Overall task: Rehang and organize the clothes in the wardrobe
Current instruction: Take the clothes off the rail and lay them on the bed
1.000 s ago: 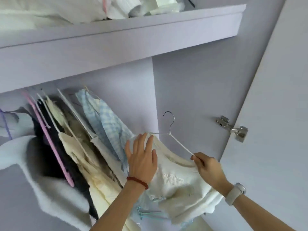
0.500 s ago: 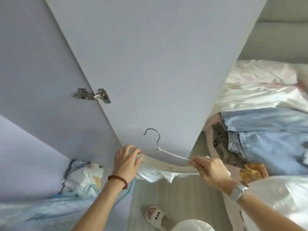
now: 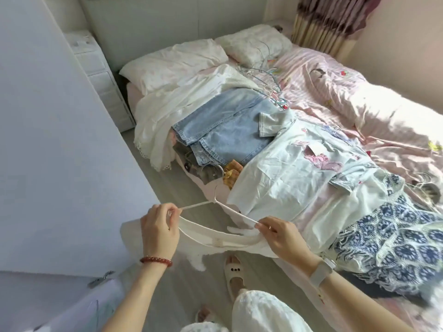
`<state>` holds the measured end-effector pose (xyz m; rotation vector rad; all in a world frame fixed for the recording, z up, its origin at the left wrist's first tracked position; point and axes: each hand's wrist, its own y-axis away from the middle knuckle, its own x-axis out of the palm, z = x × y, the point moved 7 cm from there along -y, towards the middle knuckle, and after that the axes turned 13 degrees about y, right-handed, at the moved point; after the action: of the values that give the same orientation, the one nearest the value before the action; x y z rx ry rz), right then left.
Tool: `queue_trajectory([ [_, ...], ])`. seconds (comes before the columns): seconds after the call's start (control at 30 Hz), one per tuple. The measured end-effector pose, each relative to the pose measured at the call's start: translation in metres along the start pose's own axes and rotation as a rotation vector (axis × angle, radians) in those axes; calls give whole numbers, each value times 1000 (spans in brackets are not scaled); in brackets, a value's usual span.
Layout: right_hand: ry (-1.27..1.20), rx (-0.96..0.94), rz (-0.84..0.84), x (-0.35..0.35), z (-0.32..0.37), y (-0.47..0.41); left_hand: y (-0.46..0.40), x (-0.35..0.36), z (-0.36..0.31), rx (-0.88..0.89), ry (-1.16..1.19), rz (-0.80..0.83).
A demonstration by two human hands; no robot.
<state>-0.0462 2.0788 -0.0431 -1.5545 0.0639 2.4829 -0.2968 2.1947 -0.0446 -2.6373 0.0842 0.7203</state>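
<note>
A white wire hanger (image 3: 217,202) carries a cream knitted top (image 3: 223,240), held level in front of me above the floor beside the bed. My left hand (image 3: 159,230) pinches the hanger's left end together with the top's shoulder. My right hand (image 3: 279,233) pinches the right end the same way. The hanger's hook points away from me toward the bed. The open wardrobe door (image 3: 60,164) stands at my left.
The bed (image 3: 359,92) holds light blue jeans (image 3: 225,130), a pale printed shirt (image 3: 299,173), a blue patterned garment (image 3: 395,240), a white lace cloth (image 3: 163,121) and several loose wire hangers (image 3: 266,77). A white drawer unit (image 3: 100,75) stands by the headboard. My slippered foot (image 3: 233,279) is on the wooden floor.
I have turned from the wardrobe interior to the bed, carrying the hanger and cream top out. My left hand moved from pressing the hung clothes to holding the hanger's left end.
</note>
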Motion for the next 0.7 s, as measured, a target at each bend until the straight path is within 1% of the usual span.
queue_trajectory([
  [0.13,49,143,-256,-34,-24,-1,-35,34,-36,97,20,-23],
  [0.23,113,176,-457,-67,-42,-13,-68,64,-68,184,9,-73],
  [0.33,154,217,-585,-113,-69,-38,-110,102,-109,255,-32,-122],
  [0.4,138,272,-652,-145,-98,-58,-136,133,-138,296,-51,-133],
  [0.5,36,320,-728,-192,-149,-92,-168,189,-179,327,-57,-27],
  [0.63,-93,350,-837,-251,-237,-140,-204,273,-225,352,-99,133],
  [0.7,-133,398,-847,-275,-284,-168,-220,321,-239,334,-125,216],
])
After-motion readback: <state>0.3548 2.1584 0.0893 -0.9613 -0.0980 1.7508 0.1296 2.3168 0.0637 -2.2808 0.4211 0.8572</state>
